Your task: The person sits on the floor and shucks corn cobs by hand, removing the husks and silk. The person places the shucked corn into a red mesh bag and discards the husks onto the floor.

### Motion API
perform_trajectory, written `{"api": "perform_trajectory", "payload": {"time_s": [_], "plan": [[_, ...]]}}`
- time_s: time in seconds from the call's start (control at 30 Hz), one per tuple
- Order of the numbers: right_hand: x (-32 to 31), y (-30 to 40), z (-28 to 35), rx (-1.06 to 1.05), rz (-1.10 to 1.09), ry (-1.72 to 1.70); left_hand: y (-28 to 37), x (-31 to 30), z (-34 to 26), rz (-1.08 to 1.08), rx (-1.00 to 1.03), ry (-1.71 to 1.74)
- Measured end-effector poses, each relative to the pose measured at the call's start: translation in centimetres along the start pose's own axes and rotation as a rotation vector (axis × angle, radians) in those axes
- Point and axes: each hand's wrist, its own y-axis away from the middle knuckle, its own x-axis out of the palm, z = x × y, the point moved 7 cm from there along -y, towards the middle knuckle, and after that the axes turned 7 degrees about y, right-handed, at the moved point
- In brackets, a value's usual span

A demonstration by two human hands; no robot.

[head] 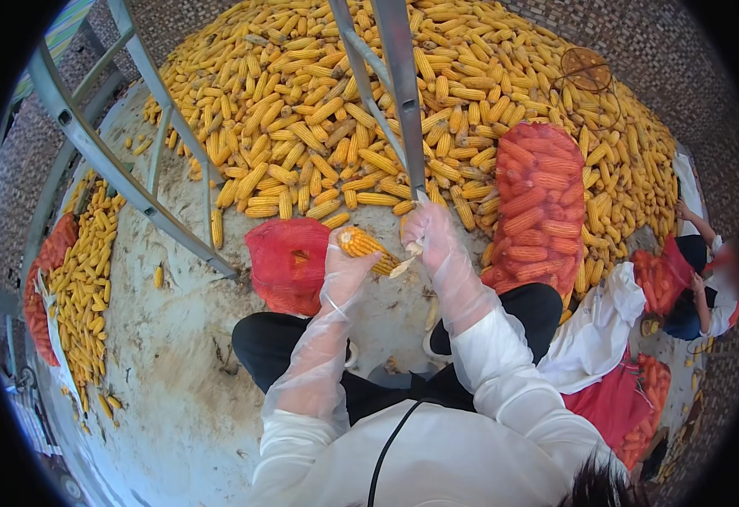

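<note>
A yellow ear of corn (364, 244) is gripped in my left hand (346, 266), its broad cut end turned up and to the left. My right hand (430, 234) is closed on pale dry husk (415, 248) near the ear's narrow tip. Both hands wear thin clear plastic gloves that reach up the forearms. Just left of my left hand, a red mesh bag (286, 263) sits on the floor. To the right of my right hand stands a tall red mesh bag (537, 203) packed with ears of corn.
A large heap of corn ears (319, 120) lies ahead. A metal ladder-like frame (112, 168) rises on the left, and a metal post (407, 108) stands before me. A white sack (591, 336) lies at right, near another person (702, 285). A wire basket (585, 68) rests on the heap.
</note>
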Motion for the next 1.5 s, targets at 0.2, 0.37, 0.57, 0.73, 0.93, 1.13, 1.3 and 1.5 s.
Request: {"api": "perform_trajectory", "payload": {"time_s": [0.2, 0.37, 0.57, 0.73, 0.93, 1.13, 1.3, 1.5], "plan": [[-3.8, -1.1, 7.9, -0.159, -0.444, 0.974, 0.6, -4.1, -1.7, -0.185, -0.099, 0.439], [-4.2, 0.6, 6.2, -0.021, -0.532, 1.517, 0.4, -5.6, -3.0, -0.246, -0.118, 0.599], [-2.1, 1.0, -2.4, -0.234, -0.063, 0.935, 0.2, -4.2, -3.5, -0.208, -0.165, 0.631], [0.8, 2.3, -3.0, -0.117, -0.251, 0.879, 0.4, -4.7, -1.5, -0.228, -0.206, 0.687], [-6.4, -1.1, 1.0, -0.261, -0.54, 0.814, 0.0, -5.6, -1.3, -0.306, -0.213, 0.685], [-8.1, 0.0, 4.1, 0.026, -0.489, 2.154, -0.9, -7.5, -1.2, -0.324, -0.152, 0.72], [-2.0, 2.6, 1.1, 0.051, -0.106, 1.711, -1.3, -6.9, 0.2, -0.331, -0.172, 0.8], [0.7, 0.1, -3.5, 0.033, 0.101, 1.127, -1.8, -4.3, 1.6, -0.282, -0.281, 0.907]]}}
